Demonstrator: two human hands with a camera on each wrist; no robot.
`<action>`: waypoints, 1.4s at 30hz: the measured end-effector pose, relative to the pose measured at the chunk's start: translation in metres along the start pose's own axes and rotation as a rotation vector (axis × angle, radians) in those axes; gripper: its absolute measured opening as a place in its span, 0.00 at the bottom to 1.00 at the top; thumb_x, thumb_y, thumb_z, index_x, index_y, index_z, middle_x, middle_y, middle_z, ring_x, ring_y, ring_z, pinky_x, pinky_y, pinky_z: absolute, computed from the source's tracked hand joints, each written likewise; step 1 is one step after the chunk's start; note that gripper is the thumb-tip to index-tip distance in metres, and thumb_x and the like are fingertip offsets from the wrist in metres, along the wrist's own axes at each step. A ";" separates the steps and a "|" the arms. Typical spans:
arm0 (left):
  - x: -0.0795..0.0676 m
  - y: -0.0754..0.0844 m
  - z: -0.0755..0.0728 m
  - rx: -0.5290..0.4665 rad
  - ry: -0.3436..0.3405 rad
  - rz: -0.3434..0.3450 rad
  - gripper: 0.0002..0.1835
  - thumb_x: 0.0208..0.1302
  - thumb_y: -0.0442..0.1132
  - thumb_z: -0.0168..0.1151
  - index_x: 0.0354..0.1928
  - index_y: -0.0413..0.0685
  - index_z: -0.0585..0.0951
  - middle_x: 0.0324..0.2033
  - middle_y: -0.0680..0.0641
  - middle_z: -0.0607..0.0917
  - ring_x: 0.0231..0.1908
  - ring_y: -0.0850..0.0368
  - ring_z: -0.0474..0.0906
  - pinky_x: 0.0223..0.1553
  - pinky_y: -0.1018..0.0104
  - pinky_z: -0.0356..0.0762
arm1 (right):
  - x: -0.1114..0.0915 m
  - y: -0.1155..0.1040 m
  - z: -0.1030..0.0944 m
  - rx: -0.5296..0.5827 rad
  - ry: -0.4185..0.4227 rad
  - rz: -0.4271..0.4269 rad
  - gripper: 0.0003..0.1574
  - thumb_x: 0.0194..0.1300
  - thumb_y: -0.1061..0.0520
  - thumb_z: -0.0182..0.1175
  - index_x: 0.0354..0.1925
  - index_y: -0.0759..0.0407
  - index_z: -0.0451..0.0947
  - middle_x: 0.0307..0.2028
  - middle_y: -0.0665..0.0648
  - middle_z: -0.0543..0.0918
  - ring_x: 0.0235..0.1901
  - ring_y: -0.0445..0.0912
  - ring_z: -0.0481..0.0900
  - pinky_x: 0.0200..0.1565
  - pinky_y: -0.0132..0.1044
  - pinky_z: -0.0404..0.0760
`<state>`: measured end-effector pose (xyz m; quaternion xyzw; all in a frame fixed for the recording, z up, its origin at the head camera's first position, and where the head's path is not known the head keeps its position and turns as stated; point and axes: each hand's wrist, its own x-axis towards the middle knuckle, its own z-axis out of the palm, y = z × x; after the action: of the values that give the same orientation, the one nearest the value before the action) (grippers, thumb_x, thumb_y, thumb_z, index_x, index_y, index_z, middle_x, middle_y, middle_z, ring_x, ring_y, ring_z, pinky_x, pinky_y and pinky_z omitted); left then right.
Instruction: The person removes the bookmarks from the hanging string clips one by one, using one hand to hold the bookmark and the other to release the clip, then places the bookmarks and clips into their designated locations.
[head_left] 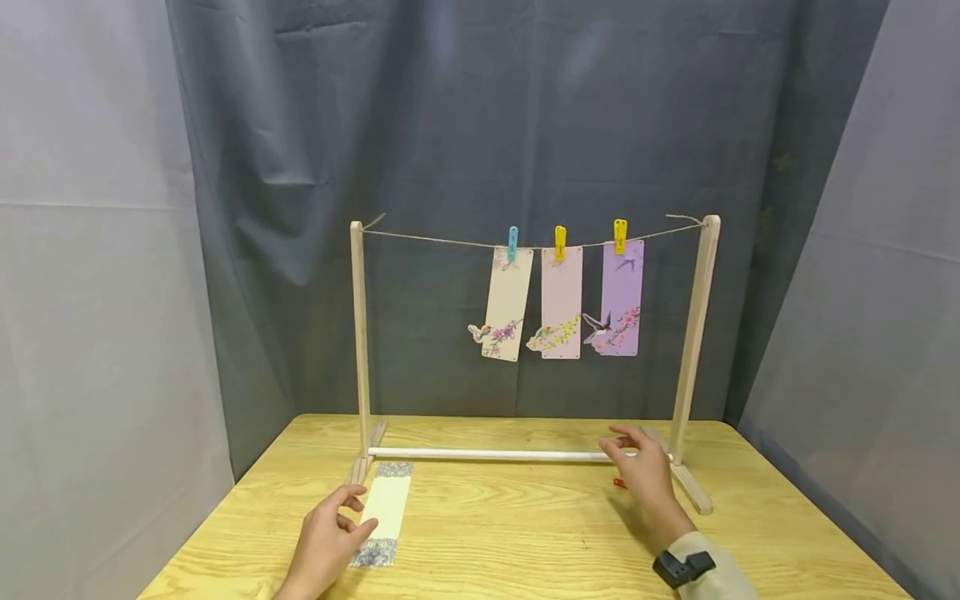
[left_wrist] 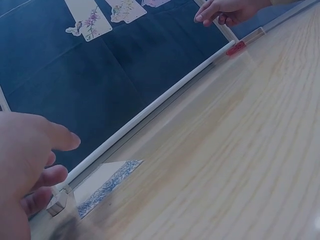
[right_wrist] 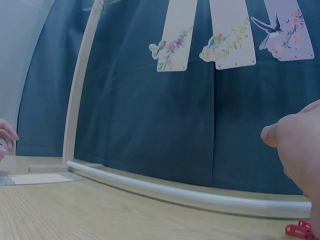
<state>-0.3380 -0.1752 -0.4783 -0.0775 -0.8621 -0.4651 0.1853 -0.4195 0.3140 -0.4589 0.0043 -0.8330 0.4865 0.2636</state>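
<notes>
1. Your left hand hovers with fingers loosely spread; the patterned card lies at its two o'clock on the table.
2. Your right hand, fingers loosely bent, has the red clip at eight o'clock.

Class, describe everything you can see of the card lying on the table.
The card is a narrow, pale rectangle that looks like paper, plain in the middle, with a blue patterned band at each end. It lies flat on the table, near the rack's left foot. The left hand hovers beside it, apparently without touching.
</notes>
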 end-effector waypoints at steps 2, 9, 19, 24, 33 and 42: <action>0.001 -0.001 0.001 -0.001 0.003 0.009 0.25 0.60 0.33 0.77 0.59 0.40 0.81 0.41 0.43 0.82 0.26 0.58 0.79 0.23 0.66 0.78 | 0.001 -0.003 -0.002 -0.004 0.006 -0.003 0.27 0.70 0.48 0.69 0.62 0.58 0.80 0.47 0.61 0.83 0.34 0.50 0.79 0.27 0.34 0.79; 0.009 -0.003 0.010 -0.065 0.024 0.020 0.24 0.61 0.34 0.77 0.58 0.40 0.81 0.41 0.43 0.82 0.28 0.57 0.80 0.24 0.66 0.80 | 0.003 -0.017 -0.014 -0.024 0.005 -0.065 0.28 0.71 0.47 0.68 0.63 0.58 0.79 0.47 0.61 0.84 0.22 0.45 0.74 0.21 0.35 0.74; 0.029 0.018 0.025 -0.112 0.066 0.104 0.22 0.60 0.33 0.76 0.56 0.41 0.82 0.40 0.47 0.82 0.30 0.56 0.80 0.27 0.67 0.81 | 0.003 -0.042 -0.015 0.025 -0.012 -0.134 0.24 0.70 0.52 0.69 0.61 0.57 0.81 0.46 0.61 0.84 0.18 0.42 0.74 0.22 0.33 0.76; 0.044 0.037 0.035 -0.154 0.041 0.155 0.23 0.62 0.34 0.75 0.58 0.40 0.80 0.42 0.44 0.82 0.33 0.56 0.80 0.30 0.67 0.81 | 0.000 -0.051 -0.014 0.052 0.004 -0.133 0.26 0.70 0.52 0.70 0.62 0.57 0.80 0.47 0.60 0.83 0.17 0.43 0.76 0.23 0.32 0.78; 0.079 0.059 0.055 -0.251 0.026 0.157 0.27 0.62 0.35 0.76 0.62 0.43 0.78 0.47 0.41 0.81 0.41 0.50 0.83 0.35 0.63 0.84 | 0.001 -0.069 -0.017 0.111 -0.029 -0.152 0.28 0.70 0.50 0.70 0.64 0.57 0.79 0.47 0.61 0.82 0.23 0.46 0.82 0.28 0.34 0.80; 0.107 0.079 0.069 -0.384 0.011 0.103 0.33 0.65 0.39 0.74 0.69 0.45 0.71 0.59 0.41 0.77 0.58 0.37 0.77 0.50 0.48 0.82 | -0.001 -0.083 -0.019 0.165 -0.056 -0.177 0.28 0.70 0.52 0.70 0.64 0.57 0.78 0.47 0.62 0.82 0.24 0.43 0.81 0.30 0.35 0.82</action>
<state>-0.4296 -0.0780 -0.4097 -0.1529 -0.7514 -0.6114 0.1954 -0.3888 0.2854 -0.3854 0.1129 -0.7936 0.5278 0.2809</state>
